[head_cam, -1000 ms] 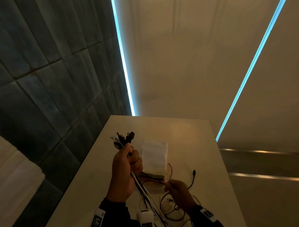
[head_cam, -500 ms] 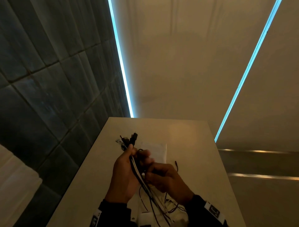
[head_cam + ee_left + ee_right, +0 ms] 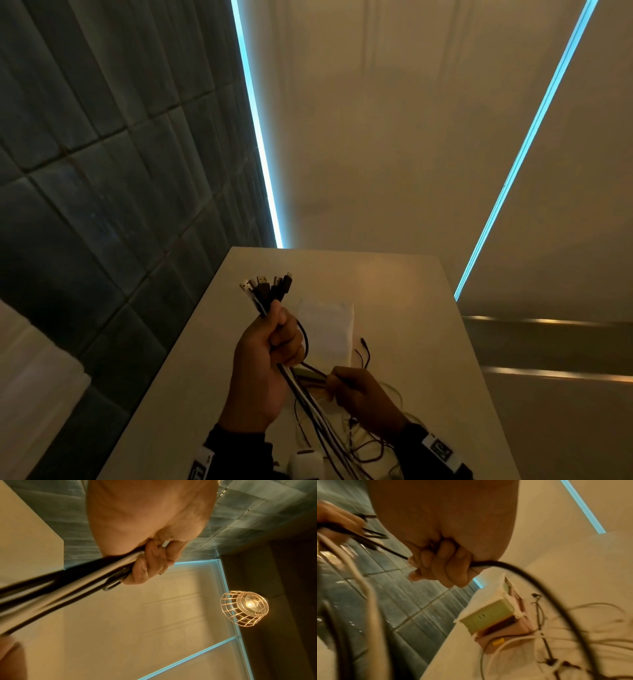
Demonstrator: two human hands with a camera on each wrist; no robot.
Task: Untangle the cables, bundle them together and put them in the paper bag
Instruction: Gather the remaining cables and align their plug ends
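Observation:
My left hand (image 3: 270, 346) is raised above the table and grips a bundle of black and white cables (image 3: 308, 404); their plugs (image 3: 265, 286) fan out above the fist. In the left wrist view the fingers (image 3: 147, 563) curl round the cable bundle (image 3: 68, 582). My right hand (image 3: 356, 390) is lower and to the right, its fingers (image 3: 443, 563) curled round one black cable (image 3: 530, 577) that runs up to the left hand. The white paper bag (image 3: 327, 329) lies on the table behind the hands, its open end (image 3: 488, 616) facing me.
Loose cable ends (image 3: 363, 349) and loops (image 3: 544, 661) lie on the beige table (image 3: 411, 308) beside and in front of the bag. A tiled wall (image 3: 102, 205) runs along the table's left edge. A white device (image 3: 305, 462) sits at the near edge.
My right hand came up to the left hand half a second ago, then drew back down and to the right along a black cable. The left hand stayed raised with the bundle.

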